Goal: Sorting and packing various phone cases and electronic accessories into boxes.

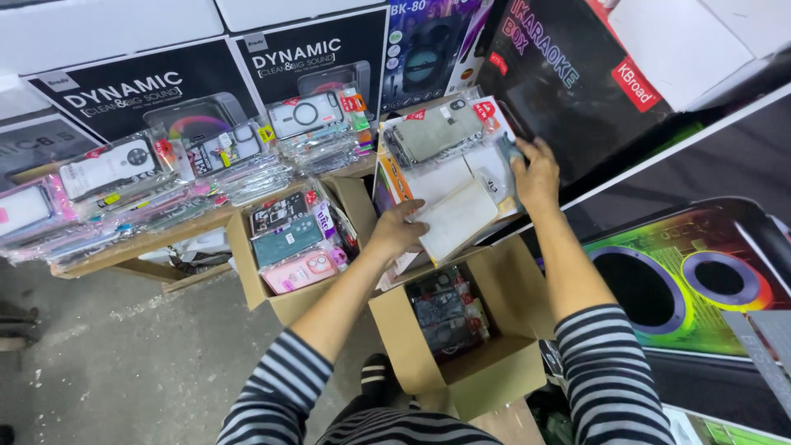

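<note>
Striped sleeves (606,371) reach over an open carton (461,346) to a stack of packs (449,177): left hand (398,233) pinches the white pack (456,218) to lift it, right hand (535,175) spread flat steadying them.

Two open cardboard boxes stand on the floor: one (288,305) packed with phone cases, the other (486,363) holding dark packaged cases. Two hands show, the left hand (397,231) and the right hand (535,173). Behind them stand two large black speaker cartons (140,91) (313,58) of one design; the packaged cases heaped on the counter (124,251) are too many to count.
</note>
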